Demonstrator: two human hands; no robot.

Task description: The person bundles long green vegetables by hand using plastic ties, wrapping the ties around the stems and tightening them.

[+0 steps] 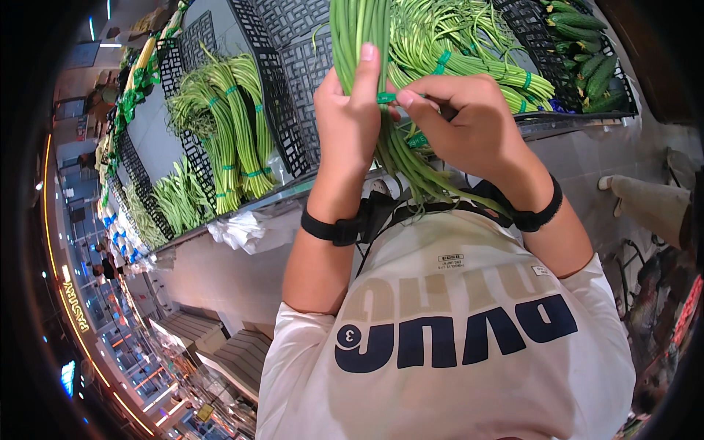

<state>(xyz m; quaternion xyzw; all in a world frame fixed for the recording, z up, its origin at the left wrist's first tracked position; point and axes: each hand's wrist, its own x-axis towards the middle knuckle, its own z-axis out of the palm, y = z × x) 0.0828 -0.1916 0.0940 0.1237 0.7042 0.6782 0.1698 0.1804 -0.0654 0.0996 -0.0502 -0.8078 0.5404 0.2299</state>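
Observation:
A bunch of long green stalks [361, 26], which look like garlic scapes, is upright in front of my chest. My left hand [345, 117] is wrapped round it, with the thumb pointing up along the stalks. A green tie [386, 97] crosses the bunch beside that thumb. My right hand [469, 117] pinches the tie's end between thumb and fingers. Below the hands the lower stalk ends [418, 165] fan out toward my shirt. Part of my left fingers is hidden behind the bunch.
Tied bundles of similar stalks [477, 66] lie behind my right hand. Cucumbers [587, 44] fill a crate at far right. More tied bundles [236, 125] and green beans [187, 199] lie left, past a black lattice divider [271, 95]. A person's leg [649, 205] shows at right.

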